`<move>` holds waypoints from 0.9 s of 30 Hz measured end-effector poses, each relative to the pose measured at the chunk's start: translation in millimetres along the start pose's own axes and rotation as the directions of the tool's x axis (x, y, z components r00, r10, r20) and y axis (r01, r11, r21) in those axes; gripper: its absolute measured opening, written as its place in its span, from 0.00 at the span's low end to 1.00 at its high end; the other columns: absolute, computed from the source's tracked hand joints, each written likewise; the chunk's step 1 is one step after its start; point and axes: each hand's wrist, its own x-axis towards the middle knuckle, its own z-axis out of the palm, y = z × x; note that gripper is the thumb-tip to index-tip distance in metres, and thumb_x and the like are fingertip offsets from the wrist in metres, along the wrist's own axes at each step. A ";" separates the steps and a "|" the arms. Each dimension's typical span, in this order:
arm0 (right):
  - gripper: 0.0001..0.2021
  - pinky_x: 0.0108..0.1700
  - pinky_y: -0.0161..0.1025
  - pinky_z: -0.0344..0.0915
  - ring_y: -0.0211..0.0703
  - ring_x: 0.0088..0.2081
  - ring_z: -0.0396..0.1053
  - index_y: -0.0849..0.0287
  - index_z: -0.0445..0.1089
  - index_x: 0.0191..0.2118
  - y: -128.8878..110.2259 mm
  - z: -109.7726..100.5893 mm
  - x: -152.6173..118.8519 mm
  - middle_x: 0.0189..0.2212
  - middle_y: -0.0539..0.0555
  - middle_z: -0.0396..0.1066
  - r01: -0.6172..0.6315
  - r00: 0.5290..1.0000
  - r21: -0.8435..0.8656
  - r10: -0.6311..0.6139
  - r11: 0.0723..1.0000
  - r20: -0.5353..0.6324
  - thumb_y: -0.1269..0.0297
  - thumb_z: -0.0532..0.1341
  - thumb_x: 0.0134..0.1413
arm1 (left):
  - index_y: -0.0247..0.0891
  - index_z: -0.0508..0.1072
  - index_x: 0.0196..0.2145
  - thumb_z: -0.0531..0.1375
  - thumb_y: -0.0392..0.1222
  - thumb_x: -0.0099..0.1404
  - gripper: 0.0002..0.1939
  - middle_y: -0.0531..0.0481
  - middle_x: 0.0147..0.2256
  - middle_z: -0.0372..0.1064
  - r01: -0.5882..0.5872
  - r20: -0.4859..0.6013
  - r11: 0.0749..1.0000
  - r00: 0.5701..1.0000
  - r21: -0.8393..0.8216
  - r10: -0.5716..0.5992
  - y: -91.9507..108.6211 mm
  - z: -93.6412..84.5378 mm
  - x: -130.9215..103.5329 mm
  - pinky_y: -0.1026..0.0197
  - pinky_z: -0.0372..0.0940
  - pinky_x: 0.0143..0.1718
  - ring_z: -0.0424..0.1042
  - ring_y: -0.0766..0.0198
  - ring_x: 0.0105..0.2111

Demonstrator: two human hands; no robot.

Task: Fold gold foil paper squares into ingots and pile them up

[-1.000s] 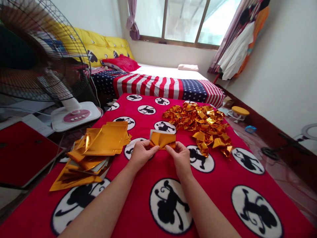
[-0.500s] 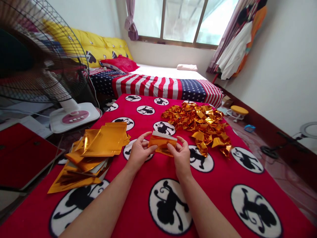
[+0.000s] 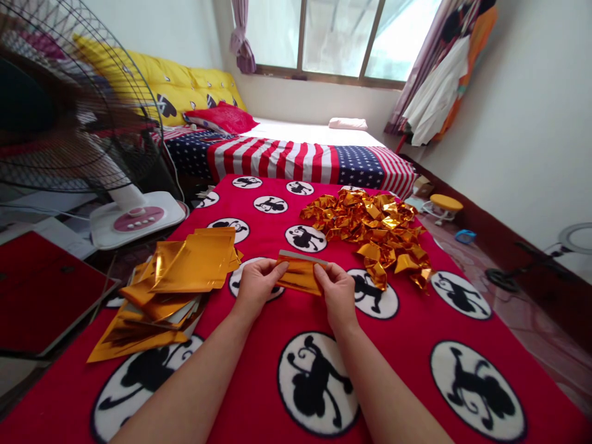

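Between my two hands is a partly folded sheet of gold foil paper (image 3: pixel 300 274), with a grey strip along its far edge. My left hand (image 3: pixel 259 283) pinches its left end, thumb on top. At the right end, my right hand (image 3: pixel 337 288) grips it the same way; the fingers beneath are mostly hidden. To the left lies a loose stack of flat gold foil sheets (image 3: pixel 194 262). Beyond my right hand is a heap of folded gold foil pieces (image 3: pixel 370 222).
A red cloth with black-and-white monkey circles (image 3: pixel 259 382) covers the surface under my hands. A fan (image 3: pixel 139 216) stands close on the left, beside a red panel (image 3: pixel 46 290). A bed (image 3: pixel 287 157) is behind, and a yellow-topped stool (image 3: pixel 446 202) is on the floor at right.
My fingers have closed in on the foil sheet, and its far flap now lies flatter, leaving a narrower grey strip. Both hands stay in nearly the same place.
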 end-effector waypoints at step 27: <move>0.17 0.28 0.32 0.61 0.35 0.25 0.61 0.59 0.66 0.23 -0.3 1.2 -0.7 0.21 0.46 0.63 0.038 0.997 0.004 -0.038 0.999 -0.060 0.51 0.64 0.51 | 0.32 0.72 0.22 0.69 0.61 0.43 0.25 0.54 0.19 0.65 -0.023 -0.037 0.995 0.999 0.099 0.027 -2.3 1.7 -1.5 0.73 0.61 0.13 0.63 0.72 0.17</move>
